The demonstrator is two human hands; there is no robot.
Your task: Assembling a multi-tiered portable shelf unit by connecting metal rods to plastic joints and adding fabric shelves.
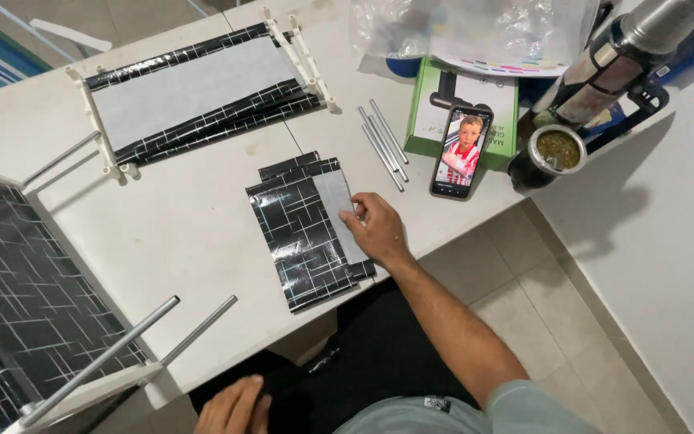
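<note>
Centrally, your right hand (377,227) rests fingers-down on the stack of glossy black fabric panels with thin white grid lines (307,229), fingertips pressing the grey underside of the top panel near its right edge; the fingers lie flat and loosely together, clamped on nothing, seemingly to pin or slide the sheet. The stack lies near the front edge of the white table (186,233). Your left hand (233,408) sits low by your lap below the table edge, fingers relaxed and holding nothing visible. Just beyond the stack lie several loose grey metal rods (383,142), and a smartphone with a lit screen (461,153) leans on a green cardboard box (459,104). Farther back, a matching fabric shelf stretched between white plastic end frames (198,92) lies flat. At left, a larger assembled shelf with metal poles (42,321) overhangs the table. A dark round cup with green herb (552,153) and a steel flask (628,48) stand right, above a pale tiled floor (524,313).
</note>
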